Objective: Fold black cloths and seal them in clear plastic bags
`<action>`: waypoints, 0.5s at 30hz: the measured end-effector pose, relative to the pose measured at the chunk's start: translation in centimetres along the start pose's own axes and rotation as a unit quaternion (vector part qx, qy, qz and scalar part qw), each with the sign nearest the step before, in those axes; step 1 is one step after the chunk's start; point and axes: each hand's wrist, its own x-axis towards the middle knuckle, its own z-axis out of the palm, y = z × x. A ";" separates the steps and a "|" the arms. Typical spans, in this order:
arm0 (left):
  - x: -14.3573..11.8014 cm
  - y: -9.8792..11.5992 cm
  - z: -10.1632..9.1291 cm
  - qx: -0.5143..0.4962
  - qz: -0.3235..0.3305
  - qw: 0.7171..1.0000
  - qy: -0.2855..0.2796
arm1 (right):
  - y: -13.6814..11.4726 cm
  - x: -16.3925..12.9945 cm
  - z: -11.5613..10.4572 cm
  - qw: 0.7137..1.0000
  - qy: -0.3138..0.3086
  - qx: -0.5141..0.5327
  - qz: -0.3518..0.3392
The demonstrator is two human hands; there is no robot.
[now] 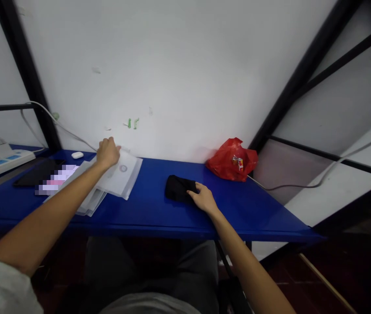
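My left hand (107, 152) reaches far across the blue table (152, 209) and is closed on the top edge of a stack of white papers in clear sleeves (120, 179) near the wall. My right hand (203, 198) rests on a black folded cloth (178, 188) at the table's middle, fingers spread over its right side and touching it.
A red plastic bag (233, 159) sits at the back right against the white wall. A white earbud case (77, 155), a dark phone (36, 173) and a white power strip (2, 160) lie at the left. Black metal frame bars stand on both sides. A grey cable (303, 185) trails right.
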 end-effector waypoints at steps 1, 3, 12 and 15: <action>-0.7 0.2 0.3 0.039 0.039 0.999 0.001 | 0.0 0.0 0.1 1.000 0.003 -0.004 0.001; -3.0 0.8 1.2 0.097 0.141 0.983 -0.062 | 0.0 0.0 0.2 1.000 0.008 -0.013 0.002; -7.1 1.4 4.3 0.188 0.245 0.946 -0.097 | -1.1 0.2 1.0 0.997 0.025 -0.075 0.016; -6.1 2.0 4.8 0.191 0.242 0.948 -0.084 | -1.8 1.0 1.5 0.996 0.002 -0.088 0.009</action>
